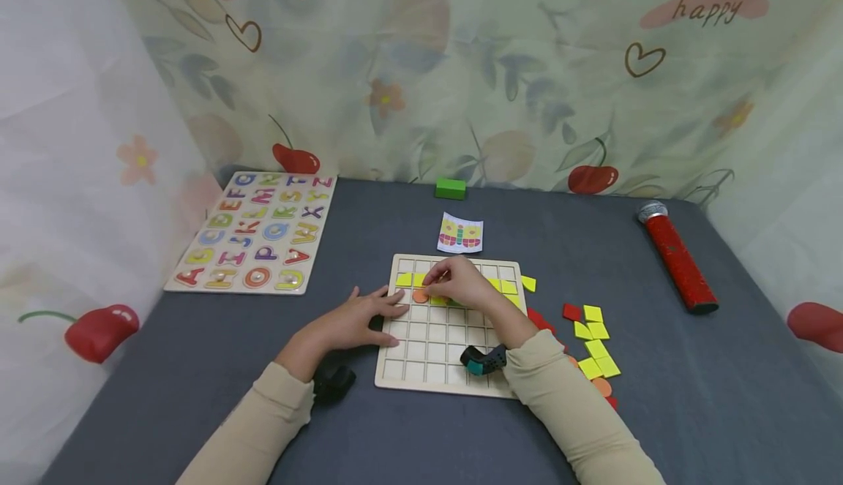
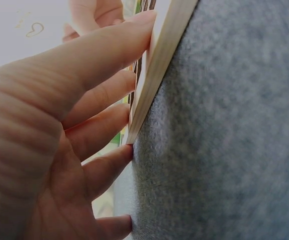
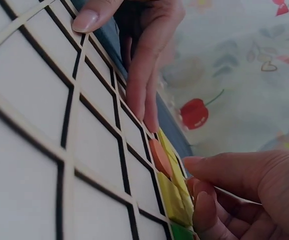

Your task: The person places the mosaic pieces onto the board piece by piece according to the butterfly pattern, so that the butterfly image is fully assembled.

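Note:
A wooden grid board (image 1: 415, 353) lies on the dark table. My left hand (image 1: 352, 322) rests at its left edge, fingers spread, the thumb on the frame in the left wrist view. Over the upper rows is my right hand (image 1: 461, 284), thumb and fingers curled close together beside an orange disc (image 3: 160, 158) in a cell. Yellow tiles (image 1: 405, 279) line the second row, partly hidden by that hand. Below sit another yellow tile (image 3: 172, 200) and a green tile (image 3: 182, 232). I cannot tell whether the right fingertips pinch a piece.
A butterfly pattern card (image 1: 460, 233) lies behind the board, with a green block (image 1: 451, 189) farther back. Loose yellow tiles (image 1: 596, 331), red tiles (image 1: 571, 311) and orange discs (image 1: 602, 387) lie to the right. An alphabet board (image 1: 263, 232) is left, a red microphone (image 1: 678, 258) far right.

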`<state>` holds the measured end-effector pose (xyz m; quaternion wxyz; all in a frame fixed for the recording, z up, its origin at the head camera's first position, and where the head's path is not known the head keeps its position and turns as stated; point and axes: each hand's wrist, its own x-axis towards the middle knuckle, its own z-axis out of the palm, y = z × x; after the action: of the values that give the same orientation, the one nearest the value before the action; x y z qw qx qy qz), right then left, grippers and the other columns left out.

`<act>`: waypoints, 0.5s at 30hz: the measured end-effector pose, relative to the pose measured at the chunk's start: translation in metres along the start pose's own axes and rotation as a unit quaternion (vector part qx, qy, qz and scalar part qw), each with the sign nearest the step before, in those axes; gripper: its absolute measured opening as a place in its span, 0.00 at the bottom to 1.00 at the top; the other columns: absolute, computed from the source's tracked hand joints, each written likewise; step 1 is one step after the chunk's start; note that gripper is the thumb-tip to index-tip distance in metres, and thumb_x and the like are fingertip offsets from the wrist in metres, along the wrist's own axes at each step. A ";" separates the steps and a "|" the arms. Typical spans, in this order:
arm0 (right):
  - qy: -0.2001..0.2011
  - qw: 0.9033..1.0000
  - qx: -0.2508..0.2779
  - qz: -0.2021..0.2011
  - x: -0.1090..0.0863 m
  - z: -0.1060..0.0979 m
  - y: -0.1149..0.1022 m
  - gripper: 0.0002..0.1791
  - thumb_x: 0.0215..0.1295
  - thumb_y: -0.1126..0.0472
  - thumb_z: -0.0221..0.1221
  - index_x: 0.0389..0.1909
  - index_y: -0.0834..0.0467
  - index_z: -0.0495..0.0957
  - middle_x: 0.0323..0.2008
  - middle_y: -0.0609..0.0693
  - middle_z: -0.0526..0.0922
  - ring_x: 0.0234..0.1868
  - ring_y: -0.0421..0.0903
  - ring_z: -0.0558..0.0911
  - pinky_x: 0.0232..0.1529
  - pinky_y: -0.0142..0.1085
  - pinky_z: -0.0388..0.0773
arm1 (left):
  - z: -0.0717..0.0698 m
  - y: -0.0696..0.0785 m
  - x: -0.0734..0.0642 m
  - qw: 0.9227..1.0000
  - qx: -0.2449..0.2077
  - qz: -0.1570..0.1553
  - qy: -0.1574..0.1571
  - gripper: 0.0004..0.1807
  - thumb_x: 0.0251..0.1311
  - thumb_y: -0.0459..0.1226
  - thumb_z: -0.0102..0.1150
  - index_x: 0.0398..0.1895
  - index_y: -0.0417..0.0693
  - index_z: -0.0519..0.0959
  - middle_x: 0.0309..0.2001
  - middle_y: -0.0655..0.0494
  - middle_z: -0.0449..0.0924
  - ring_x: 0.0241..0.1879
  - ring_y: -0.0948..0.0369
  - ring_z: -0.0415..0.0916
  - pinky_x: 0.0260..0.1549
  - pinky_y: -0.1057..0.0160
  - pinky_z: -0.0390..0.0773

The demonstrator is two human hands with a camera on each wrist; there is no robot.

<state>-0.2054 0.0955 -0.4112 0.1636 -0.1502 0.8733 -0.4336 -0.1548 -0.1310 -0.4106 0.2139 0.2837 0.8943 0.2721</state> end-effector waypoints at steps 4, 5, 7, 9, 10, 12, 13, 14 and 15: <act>-0.005 1.000 0.017 0.008 -0.008 -0.009 0.003 0.06 0.58 0.63 0.63 0.35 0.61 0.83 0.32 0.53 0.83 0.24 0.41 0.76 0.28 0.31 0.76 | 0.000 0.000 0.000 1.000 -0.002 0.000 0.001 0.35 0.54 0.47 0.64 0.65 0.52 0.66 0.71 0.55 0.55 0.74 0.51 0.38 0.65 0.34 0.29; -0.007 1.000 0.020 0.009 -0.010 -0.012 0.005 0.07 0.58 0.63 0.63 0.35 0.61 0.83 0.32 0.53 0.84 0.25 0.41 0.76 0.29 0.32 0.77 | 0.000 0.000 0.000 1.000 -0.002 0.000 0.002 0.35 0.54 0.47 0.64 0.65 0.52 0.66 0.71 0.55 0.55 0.74 0.51 0.38 0.65 0.34 0.29; -0.005 0.999 0.029 0.013 -0.016 -0.016 0.007 0.08 0.58 0.62 0.63 0.35 0.62 0.83 0.32 0.53 0.84 0.27 0.42 0.78 0.31 0.33 0.78 | 0.000 0.000 0.000 1.000 -0.002 -0.001 0.002 0.35 0.53 0.47 0.64 0.65 0.52 0.66 0.71 0.55 0.55 0.74 0.51 0.38 0.65 0.34 0.29; -0.002 0.999 0.032 0.013 -0.022 -0.021 0.010 0.09 0.58 0.61 0.63 0.36 0.62 0.83 0.34 0.54 0.84 0.29 0.42 0.79 0.34 0.33 0.79 | 0.001 0.000 0.000 1.000 -0.003 -0.001 0.002 0.35 0.53 0.47 0.64 0.65 0.52 0.66 0.71 0.55 0.55 0.74 0.51 0.38 0.65 0.34 0.29; 0.001 0.999 0.032 0.013 -0.026 -0.024 0.011 0.09 0.58 0.60 0.63 0.36 0.62 0.83 0.35 0.54 0.84 0.30 0.42 0.80 0.34 0.33 0.78 | 0.001 0.000 0.000 1.000 -0.003 -0.001 0.002 0.35 0.53 0.47 0.65 0.65 0.52 0.66 0.71 0.55 0.55 0.74 0.51 0.39 0.65 0.34 0.29; 0.008 0.999 0.032 0.018 -0.032 -0.030 0.014 0.10 0.58 0.59 0.63 0.36 0.61 0.83 0.36 0.54 0.85 0.32 0.43 0.80 0.35 0.33 0.78 | 0.001 0.000 0.000 1.000 -0.003 -0.001 0.003 0.36 0.53 0.47 0.65 0.65 0.51 0.66 0.71 0.55 0.55 0.74 0.51 0.39 0.65 0.34 0.29; 0.010 0.999 0.033 0.021 -0.035 -0.033 0.015 0.10 0.57 0.59 0.64 0.36 0.61 0.83 0.37 0.53 0.84 0.32 0.43 0.79 0.35 0.33 0.78 | 0.001 0.001 0.000 1.000 -0.003 -0.001 0.004 0.36 0.53 0.47 0.65 0.65 0.51 0.66 0.71 0.55 0.55 0.74 0.51 0.39 0.65 0.34 0.29; 0.014 0.999 0.032 0.026 -0.037 -0.036 0.017 0.10 0.57 0.58 0.64 0.36 0.60 0.84 0.37 0.53 0.84 0.32 0.42 0.79 0.35 0.33 0.77 | 0.001 0.001 0.000 1.000 -0.004 -0.001 0.004 0.36 0.52 0.47 0.65 0.65 0.51 0.66 0.71 0.54 0.55 0.74 0.51 0.39 0.65 0.34 0.29; 0.017 0.999 0.030 0.030 -0.040 -0.039 0.018 0.10 0.57 0.57 0.64 0.36 0.59 0.84 0.37 0.52 0.84 0.32 0.43 0.78 0.35 0.33 0.77 | 0.001 0.001 0.000 1.000 -0.004 -0.001 0.005 0.36 0.52 0.47 0.65 0.65 0.51 0.66 0.71 0.54 0.55 0.74 0.51 0.39 0.65 0.34 0.29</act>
<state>-0.1875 0.1498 -0.3973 0.1657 -0.1117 0.8667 -0.4572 -0.1539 -0.1300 -0.4108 0.2109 0.2802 0.8946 0.2768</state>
